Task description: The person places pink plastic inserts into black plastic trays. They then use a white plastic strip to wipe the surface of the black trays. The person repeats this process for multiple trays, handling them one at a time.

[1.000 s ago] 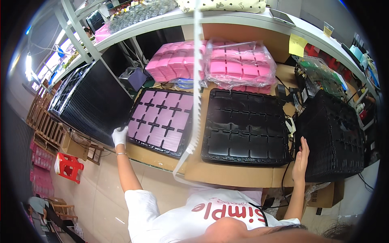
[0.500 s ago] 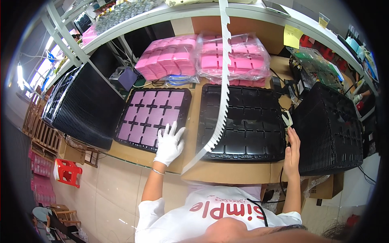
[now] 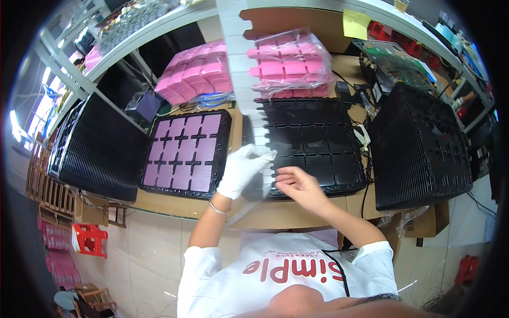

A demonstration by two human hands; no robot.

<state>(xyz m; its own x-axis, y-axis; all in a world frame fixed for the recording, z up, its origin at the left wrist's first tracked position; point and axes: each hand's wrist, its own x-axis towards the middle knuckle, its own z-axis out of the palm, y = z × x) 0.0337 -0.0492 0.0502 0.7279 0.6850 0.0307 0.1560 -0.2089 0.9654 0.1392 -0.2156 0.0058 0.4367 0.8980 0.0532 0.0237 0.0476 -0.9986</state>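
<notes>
My left hand (image 3: pixel 244 170), in a white glove, is between the two flat trays with thumb and fingers pinched together. Its fingertips overlap a long white strip with a toothed edge (image 3: pixel 241 79); whether they grip it, or something thin, I cannot make out. My bare right hand (image 3: pixel 299 185) is just right of it, over the near part of the empty black tray (image 3: pixel 323 135), fingers bent and slightly apart, with nothing visible in them. Left of my hands lies a black tray (image 3: pixel 222 143) whose compartments hold flat purple-pink pieces (image 3: pixel 183 151).
Tall stacks of black trays stand left (image 3: pixel 101 151) and right (image 3: pixel 424 153). Behind lie pink foam blocks (image 3: pixel 193 71) and pink pieces in clear plastic (image 3: pixel 291 66). Cutters with pale handles (image 3: pixel 362 137), cables and circuit boards (image 3: pixel 397 63) are at the right. A shelf runs above.
My left hand has left the filled tray, moved right and closed to a pinch. My right hand has moved left from the empty tray's right edge. The view has shifted.
</notes>
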